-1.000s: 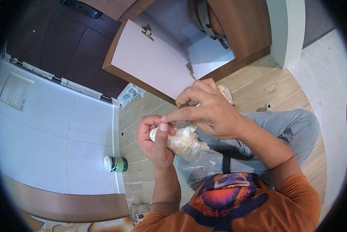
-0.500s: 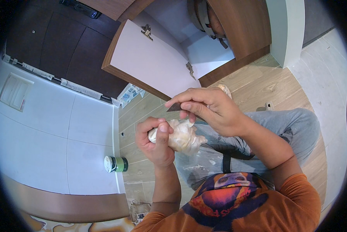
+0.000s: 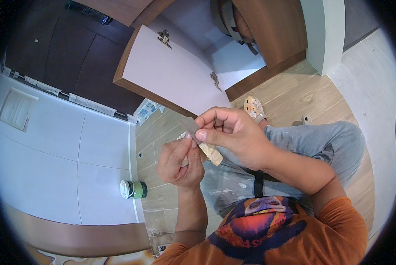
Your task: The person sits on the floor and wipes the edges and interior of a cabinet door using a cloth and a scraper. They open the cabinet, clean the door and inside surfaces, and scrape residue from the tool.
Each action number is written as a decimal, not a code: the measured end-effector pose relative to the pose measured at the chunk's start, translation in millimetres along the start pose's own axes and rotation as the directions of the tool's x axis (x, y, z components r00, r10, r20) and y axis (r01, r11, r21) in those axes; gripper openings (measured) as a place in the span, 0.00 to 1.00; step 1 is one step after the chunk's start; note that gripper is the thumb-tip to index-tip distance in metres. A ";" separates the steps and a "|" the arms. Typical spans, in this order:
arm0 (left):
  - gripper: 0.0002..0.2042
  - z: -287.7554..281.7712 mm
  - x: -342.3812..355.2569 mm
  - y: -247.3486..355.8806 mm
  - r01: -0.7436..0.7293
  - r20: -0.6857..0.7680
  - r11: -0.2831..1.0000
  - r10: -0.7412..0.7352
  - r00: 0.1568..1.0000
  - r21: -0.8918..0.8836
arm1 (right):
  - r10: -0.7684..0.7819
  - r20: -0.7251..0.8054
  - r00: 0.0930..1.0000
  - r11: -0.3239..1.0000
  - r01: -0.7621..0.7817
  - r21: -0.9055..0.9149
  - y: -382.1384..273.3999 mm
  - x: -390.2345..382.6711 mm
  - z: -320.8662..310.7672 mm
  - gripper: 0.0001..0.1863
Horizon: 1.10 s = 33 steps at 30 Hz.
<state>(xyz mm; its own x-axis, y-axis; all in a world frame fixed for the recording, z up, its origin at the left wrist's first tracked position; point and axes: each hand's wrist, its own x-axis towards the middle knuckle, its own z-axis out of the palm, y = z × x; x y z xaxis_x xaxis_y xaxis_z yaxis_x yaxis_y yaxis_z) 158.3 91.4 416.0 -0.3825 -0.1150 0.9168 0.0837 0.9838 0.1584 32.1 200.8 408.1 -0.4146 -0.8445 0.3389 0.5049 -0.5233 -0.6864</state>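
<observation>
In the middle of the head view, my two hands meet in front of my lap. My right hand pinches a small, thin grey-brown sheet that looks like sandpaper, between thumb and bent fingers. Thumb and fingertips of my left hand press against the lower side of the same sheet. Under and behind my left fingers is a crumpled cream bundle, cloth or paper, mostly hidden by the hands. A tan end of it sticks out between them.
A cabinet door hangs open ahead, with a bag inside the cabinet. A small green-banded tub stands by the white wall panel at left. My clog-shod foot rests on the wood-look floor.
My right hand has come lower and the sheet now meets my left fingertips. The left hand has turned, so the cream bundle, widely visible before, is now mostly covered.
</observation>
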 end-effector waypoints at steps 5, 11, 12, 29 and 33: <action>0.12 0.5 -0.2 -1.6 -0.014 -0.008 1.000 0.014 1.000 0.001 | 0.014 -0.005 1.000 1.000 -0.014 0.015 -0.3 -0.6 -2.5 0.10; 0.12 -2.0 1.3 0.7 0.009 0.018 1.000 -0.009 1.000 -0.009 | 0.030 -0.006 1.000 0.999 -0.030 -0.033 0.4 0.6 -7.3 0.09; 0.12 -2.3 1.4 0.9 0.013 0.023 1.000 -0.013 1.000 -0.007 | 0.027 -0.004 1.000 0.999 -0.027 -0.022 0.1 0.6 -7.0 0.10; 0.11 0.5 1.8 1.2 0.010 0.035 0.999 -0.009 0.999 -0.031 | 0.013 -0.019 1.000 1.000 -0.013 -0.023 3.5 2.5 -9.5 0.11; 0.12 -1.1 1.9 1.9 0.020 0.048 0.999 -0.018 0.999 -0.043 | 0.035 -0.019 0.999 0.999 -0.036 -0.011 2.8 2.3 -9.1 0.12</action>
<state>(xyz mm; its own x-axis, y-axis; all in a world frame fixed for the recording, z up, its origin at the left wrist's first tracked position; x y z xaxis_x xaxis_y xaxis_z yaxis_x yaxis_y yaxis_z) 158.7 93.0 418.4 -0.4272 -0.1257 0.8954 0.1159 0.9745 0.1921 25.7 198.5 401.2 -0.4108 -0.8602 0.3021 0.5108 -0.4916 -0.7053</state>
